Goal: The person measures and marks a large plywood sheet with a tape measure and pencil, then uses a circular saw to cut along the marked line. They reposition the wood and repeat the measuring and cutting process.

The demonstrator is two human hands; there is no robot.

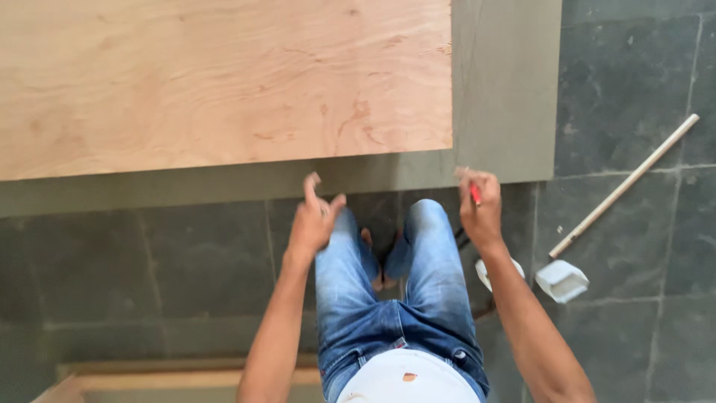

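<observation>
I look straight down at my legs in blue jeans (388, 298) on a dark tiled floor. My left hand (313, 216) is raised in front of me with its fingers apart and nothing in it, just short of the near edge of a large plywood sheet (224, 82). My right hand (479, 205) is closed around a small red pencil-like tool (475, 194), near the plywood's near right corner. The plywood lies on a grey board (507, 89) that sticks out beyond it on the right and the near side.
A white dustpan-like scoop (561, 280) with a long pale wooden handle (634, 179) lies on the floor tiles (634, 75) to the right. A small white object (485, 272) sits beside my right forearm. A wooden frame edge (149, 373) shows at the bottom left.
</observation>
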